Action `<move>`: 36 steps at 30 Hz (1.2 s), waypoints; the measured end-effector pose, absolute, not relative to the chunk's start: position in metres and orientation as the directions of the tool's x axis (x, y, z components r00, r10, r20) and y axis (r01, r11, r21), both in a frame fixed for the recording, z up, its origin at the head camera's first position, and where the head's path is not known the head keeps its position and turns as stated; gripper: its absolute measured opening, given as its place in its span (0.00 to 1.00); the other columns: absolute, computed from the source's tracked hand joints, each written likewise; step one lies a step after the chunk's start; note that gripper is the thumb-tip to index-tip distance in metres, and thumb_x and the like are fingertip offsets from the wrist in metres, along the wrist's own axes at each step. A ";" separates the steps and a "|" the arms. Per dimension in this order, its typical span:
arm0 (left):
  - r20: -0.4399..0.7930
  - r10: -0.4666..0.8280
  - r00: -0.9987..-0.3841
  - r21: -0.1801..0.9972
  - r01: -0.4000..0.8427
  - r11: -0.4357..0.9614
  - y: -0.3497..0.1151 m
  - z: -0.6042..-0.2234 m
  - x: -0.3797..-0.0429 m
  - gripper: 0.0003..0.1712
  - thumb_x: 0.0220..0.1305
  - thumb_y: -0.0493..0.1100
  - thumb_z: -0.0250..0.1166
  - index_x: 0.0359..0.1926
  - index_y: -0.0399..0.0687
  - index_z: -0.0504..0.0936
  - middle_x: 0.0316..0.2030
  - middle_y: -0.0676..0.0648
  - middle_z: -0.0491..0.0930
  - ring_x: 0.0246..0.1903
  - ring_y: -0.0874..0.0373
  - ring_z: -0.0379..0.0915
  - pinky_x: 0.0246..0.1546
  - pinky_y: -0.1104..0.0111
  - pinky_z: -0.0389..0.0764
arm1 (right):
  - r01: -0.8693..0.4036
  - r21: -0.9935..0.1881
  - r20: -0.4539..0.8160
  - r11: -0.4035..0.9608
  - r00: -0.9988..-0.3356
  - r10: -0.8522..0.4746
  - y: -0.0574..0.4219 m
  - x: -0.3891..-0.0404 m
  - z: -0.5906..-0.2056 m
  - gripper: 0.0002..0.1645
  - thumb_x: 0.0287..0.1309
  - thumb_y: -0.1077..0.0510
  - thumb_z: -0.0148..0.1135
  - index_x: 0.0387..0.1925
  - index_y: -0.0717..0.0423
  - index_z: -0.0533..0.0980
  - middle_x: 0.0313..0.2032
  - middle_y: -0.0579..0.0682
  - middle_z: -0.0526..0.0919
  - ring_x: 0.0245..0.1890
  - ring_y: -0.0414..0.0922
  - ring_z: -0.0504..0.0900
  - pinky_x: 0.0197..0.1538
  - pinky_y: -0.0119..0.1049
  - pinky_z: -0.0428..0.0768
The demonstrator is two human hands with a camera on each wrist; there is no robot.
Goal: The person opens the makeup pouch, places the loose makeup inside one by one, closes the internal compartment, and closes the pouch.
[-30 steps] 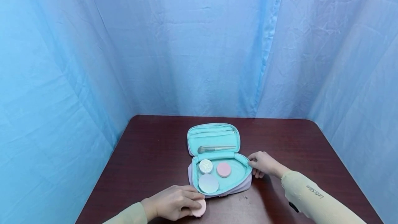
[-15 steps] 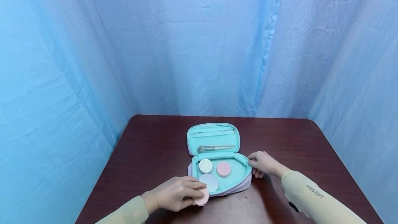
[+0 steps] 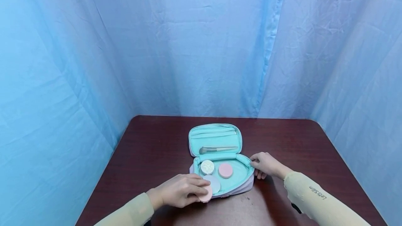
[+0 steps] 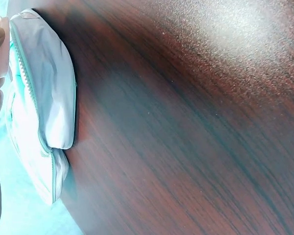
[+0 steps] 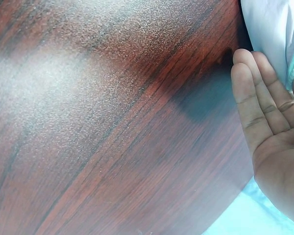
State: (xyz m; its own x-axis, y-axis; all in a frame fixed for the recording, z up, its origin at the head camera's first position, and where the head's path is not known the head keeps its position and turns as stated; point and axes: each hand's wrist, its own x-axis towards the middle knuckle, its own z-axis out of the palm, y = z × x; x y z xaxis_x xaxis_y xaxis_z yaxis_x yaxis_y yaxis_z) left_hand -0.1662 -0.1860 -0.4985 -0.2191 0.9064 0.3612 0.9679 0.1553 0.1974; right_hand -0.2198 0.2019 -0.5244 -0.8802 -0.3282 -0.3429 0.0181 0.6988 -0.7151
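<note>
A makeup bag point(image 3: 246, 186), lilac outside and mint inside, lies unzipped with its lid point(image 3: 216, 134) folded back. My left hand point(image 3: 182, 189) pinches a round pink compact point(image 3: 205, 195) over the bag's front left rim, overlapping a larger silvery round case point(image 3: 215, 183) inside. Also in the bag are a white embossed round case point(image 3: 207, 167) and a pink round case point(image 3: 225, 171). A makeup brush point(image 3: 218, 149) lies across the lid. At the right end, my right hand point(image 3: 268, 165) pinches the bag's rim, three fingers point(image 5: 245, 88) extended along its outer side.
The bag rests on a dark reddish wooden table point(image 3: 150, 142) with rounded far corners. Blue curtains point(image 3: 201, 44) hang behind the table and along both sides.
My left hand has lifted the pink compact from beside the bag's front and carried it up and slightly right, over the rim. The right hand has stayed at the bag's right end.
</note>
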 end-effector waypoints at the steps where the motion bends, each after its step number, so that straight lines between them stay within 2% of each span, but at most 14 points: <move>1: 0.356 0.909 -0.216 0.188 0.970 0.157 -0.185 -0.499 -0.167 0.17 0.62 0.42 0.74 0.53 0.50 0.89 0.59 0.48 0.83 0.58 0.58 0.79 0.60 0.72 0.78 | 0.019 -0.715 -0.343 0.699 -0.880 -0.328 0.202 -0.220 -0.524 0.15 0.72 0.63 0.57 0.53 0.66 0.81 0.20 0.54 0.83 0.18 0.51 0.84 0.23 0.42 0.85; 5: 0.330 0.920 -0.212 0.155 0.973 0.169 -0.181 -0.499 -0.173 0.17 0.63 0.44 0.73 0.54 0.52 0.89 0.59 0.50 0.83 0.58 0.60 0.79 0.60 0.73 0.77 | 0.020 -0.714 -0.345 0.700 -0.879 -0.327 0.202 -0.220 -0.525 0.15 0.72 0.63 0.56 0.54 0.66 0.81 0.20 0.54 0.82 0.18 0.51 0.84 0.23 0.42 0.85; 13: 0.253 0.927 -0.276 0.233 0.948 0.219 -0.171 -0.496 -0.184 0.18 0.64 0.43 0.73 0.55 0.51 0.88 0.60 0.50 0.82 0.60 0.60 0.77 0.60 0.73 0.77 | 0.020 -0.714 -0.346 0.700 -0.879 -0.328 0.204 -0.221 -0.529 0.16 0.73 0.63 0.55 0.54 0.67 0.80 0.20 0.54 0.83 0.18 0.51 0.84 0.22 0.42 0.85; 17: 0.229 0.930 -0.289 0.248 0.941 0.231 -0.165 -0.493 -0.188 0.18 0.65 0.44 0.72 0.56 0.52 0.88 0.61 0.50 0.82 0.60 0.60 0.77 0.60 0.72 0.77 | 0.017 -0.714 -0.344 0.700 -0.879 -0.330 0.204 -0.221 -0.530 0.16 0.73 0.63 0.55 0.55 0.67 0.80 0.20 0.53 0.82 0.18 0.51 0.84 0.22 0.42 0.85; 26: 0.230 0.931 -0.285 0.239 0.944 0.229 -0.148 -0.489 -0.201 0.18 0.64 0.44 0.73 0.55 0.50 0.88 0.60 0.49 0.83 0.59 0.58 0.78 0.62 0.74 0.75 | 0.023 -0.714 -0.345 0.699 -0.881 -0.323 0.203 -0.221 -0.527 0.16 0.73 0.62 0.55 0.55 0.67 0.80 0.20 0.53 0.82 0.18 0.51 0.84 0.22 0.42 0.85; 31: 0.187 0.934 -0.303 0.253 0.934 0.252 -0.136 -0.484 -0.207 0.19 0.66 0.45 0.72 0.57 0.51 0.87 0.61 0.49 0.82 0.60 0.59 0.77 0.62 0.74 0.75 | 0.016 -0.717 -0.343 0.697 -0.879 -0.332 0.204 -0.221 -0.528 0.16 0.73 0.62 0.55 0.55 0.67 0.80 0.20 0.53 0.82 0.18 0.51 0.84 0.22 0.42 0.85; 36: 0.137 0.945 -0.297 0.250 0.934 0.257 -0.123 -0.481 -0.210 0.19 0.68 0.45 0.70 0.58 0.52 0.86 0.63 0.50 0.80 0.62 0.59 0.76 0.63 0.75 0.74 | 0.019 -0.716 -0.344 0.697 -0.879 -0.329 0.203 -0.221 -0.528 0.16 0.74 0.62 0.55 0.55 0.67 0.80 0.20 0.54 0.83 0.18 0.51 0.84 0.23 0.43 0.85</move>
